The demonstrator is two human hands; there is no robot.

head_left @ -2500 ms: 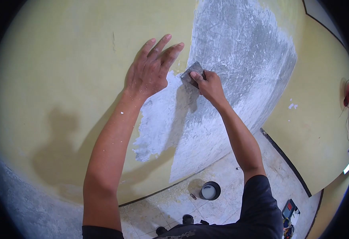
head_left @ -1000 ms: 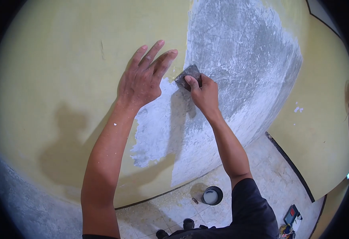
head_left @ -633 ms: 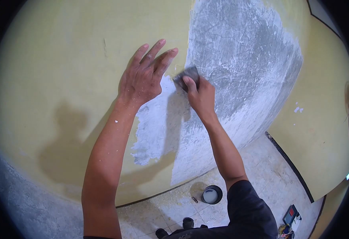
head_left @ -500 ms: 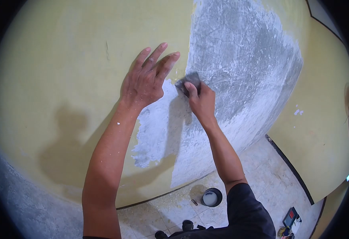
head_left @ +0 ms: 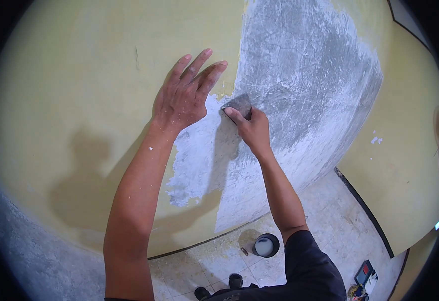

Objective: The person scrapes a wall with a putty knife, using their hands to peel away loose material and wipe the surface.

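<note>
— Grey scraper (head_left: 239,105) against the wall (head_left: 79,75), at the edge where yellow paint meets the bare patch (head_left: 299,75). Right hand (head_left: 249,128) is closed round it; fingers hide the lower half.

— And the left hand (head_left: 184,98)?

— Flat on the yellow paint, fingers spread, holding nothing, just beside the scraper.

— Anything below?

— Round tub (head_left: 265,245) on the floor (head_left: 329,210), pale inside; contents unclear. Small object beside it, too small to tell. Something blue and red at the lower right, cut off by the frame.
</note>
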